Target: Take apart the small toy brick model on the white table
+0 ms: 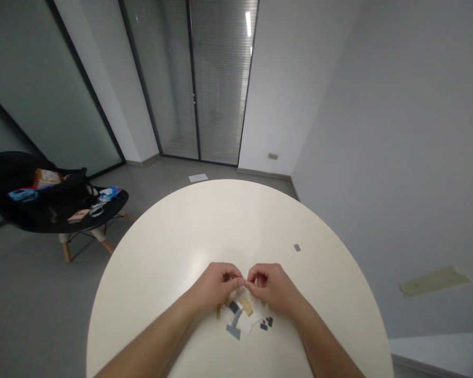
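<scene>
Your left hand (216, 283) and right hand (275, 287) meet above the near part of the round white table (220, 226), fingertips touching or almost so; thumb and fingers of each are drawn in as for a pinch, but whether they are clamped on a small piece I cannot tell, the tips being too small and blurred; such a two-handed pose would suit steadying something slight from both sides.

The small flat pieces lie loose just below your hands, likely there to spare you reaching: a tan rectangular piece (246, 306), a dark grey piece (234, 306), a grey trapezoid-like piece (233, 332), a white piece (245, 322), some partly overlapping; small black pieces (264, 326) sit beside them, nearer your right forearm, perhaps set off by colour; one lone grey piece (297, 247) lies well apart, beyond your right hand, maybe put aside to stay out of the cluster.

Black chair (114, 202) off to the left bears bags and packets, clear of the table.
</scene>
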A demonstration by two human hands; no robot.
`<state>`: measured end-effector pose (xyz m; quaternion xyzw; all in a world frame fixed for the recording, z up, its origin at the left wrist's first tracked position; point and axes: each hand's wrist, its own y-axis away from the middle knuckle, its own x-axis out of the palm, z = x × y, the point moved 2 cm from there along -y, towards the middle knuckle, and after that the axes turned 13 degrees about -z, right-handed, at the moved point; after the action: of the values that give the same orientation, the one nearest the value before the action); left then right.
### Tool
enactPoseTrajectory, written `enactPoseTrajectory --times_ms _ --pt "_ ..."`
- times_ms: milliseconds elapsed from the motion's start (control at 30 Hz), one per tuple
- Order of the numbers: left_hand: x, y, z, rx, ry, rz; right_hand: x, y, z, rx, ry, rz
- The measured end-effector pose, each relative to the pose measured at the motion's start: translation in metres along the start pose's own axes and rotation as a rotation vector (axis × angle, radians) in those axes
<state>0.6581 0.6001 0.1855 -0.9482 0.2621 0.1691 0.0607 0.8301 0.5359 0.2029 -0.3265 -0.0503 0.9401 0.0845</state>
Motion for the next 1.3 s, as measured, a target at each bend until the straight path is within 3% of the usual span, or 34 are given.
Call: enactPoseTrajectory --times_ms 200,367,1033,1167,1300 --pt "0.000 -0.005 0.004 -0.045 0.169 -0.019 0.000 -0.002 0.005 -0.090 0.010 -0.062" --pt "-0.003 -0.009 0.006 -0.093 0.248 -0.081 -0.002 -0.003 0.003 -0.064 -0.036 -0.070" --pt "-0.003 -0.011 0.016 -0.110 0.131 -0.103 -0.005 -0.004 -0.001 -0.123 0.076 -0.113" --pt "-0.006 -0.011 0.014 -0.106 0.098 -0.133 -0.012 -0.008 -0.010 -0.073 0.119 -0.195" --pt "-0.006 -0.012 0.012 -0.109 0.085 -0.126 -0.029 -0.014 -0.029 0.067 0.159 -0.346"
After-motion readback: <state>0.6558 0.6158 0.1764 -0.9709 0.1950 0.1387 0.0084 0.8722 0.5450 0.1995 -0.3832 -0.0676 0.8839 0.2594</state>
